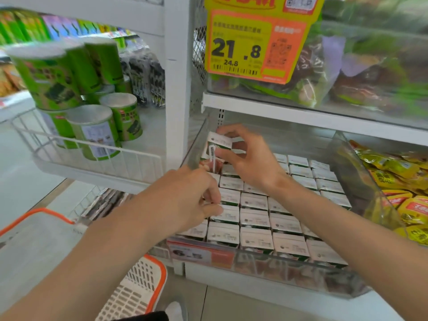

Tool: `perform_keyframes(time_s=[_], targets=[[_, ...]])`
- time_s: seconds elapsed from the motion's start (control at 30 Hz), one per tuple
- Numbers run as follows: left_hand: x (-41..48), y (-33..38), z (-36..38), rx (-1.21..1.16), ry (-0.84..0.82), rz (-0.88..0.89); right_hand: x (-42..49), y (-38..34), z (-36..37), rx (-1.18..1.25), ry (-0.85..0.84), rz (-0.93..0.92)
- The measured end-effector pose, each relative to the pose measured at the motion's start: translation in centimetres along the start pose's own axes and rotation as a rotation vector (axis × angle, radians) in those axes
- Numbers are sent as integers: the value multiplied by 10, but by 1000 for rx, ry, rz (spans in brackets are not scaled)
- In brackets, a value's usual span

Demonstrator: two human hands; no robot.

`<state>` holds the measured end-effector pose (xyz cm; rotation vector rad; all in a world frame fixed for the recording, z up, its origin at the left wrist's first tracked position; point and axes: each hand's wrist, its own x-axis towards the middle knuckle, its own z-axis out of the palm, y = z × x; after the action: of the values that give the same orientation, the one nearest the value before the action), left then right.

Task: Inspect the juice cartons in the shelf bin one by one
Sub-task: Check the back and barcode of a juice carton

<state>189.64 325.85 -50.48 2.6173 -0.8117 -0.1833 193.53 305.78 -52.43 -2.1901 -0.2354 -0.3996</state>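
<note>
The right hand (245, 158) pinches a juice carton (218, 142) above the shelf bin (289, 268). Just below, the left hand (185, 200) has curled fingers meeting another carton (228, 214); grip unclear.

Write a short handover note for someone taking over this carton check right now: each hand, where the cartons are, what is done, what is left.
Right hand: fingers hold one lifted carton above the back left corner of the bin.
Left hand: fingers curled at the left edge of the packed cartons; whether it grips one is unclear.
Done: one carton is up for checking; how many were already checked does not show.
Left: look over the lifted carton, set it back, then go through the rows standing in the bin.
</note>
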Motion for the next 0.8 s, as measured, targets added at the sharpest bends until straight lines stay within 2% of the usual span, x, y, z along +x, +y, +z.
perform_keyframes(time_s=[0.2, 0.33, 0.5, 0.6, 0.8], targets=[[2, -3, 5, -41, 15, 37, 9, 4, 1, -100, -179, 41], [3, -3, 6, -33, 24, 51, 5, 11, 8, -200, -209, 20], [3, -3, 6, -25, 28, 49, 5, 12, 5, -357, -332, -22], [3, -2, 6, -32, 24, 47, 6, 13, -10, -362, -348, -30], [4, 0, 6, -30, 17, 32, 6, 26, -40, -521, -378, -21]])
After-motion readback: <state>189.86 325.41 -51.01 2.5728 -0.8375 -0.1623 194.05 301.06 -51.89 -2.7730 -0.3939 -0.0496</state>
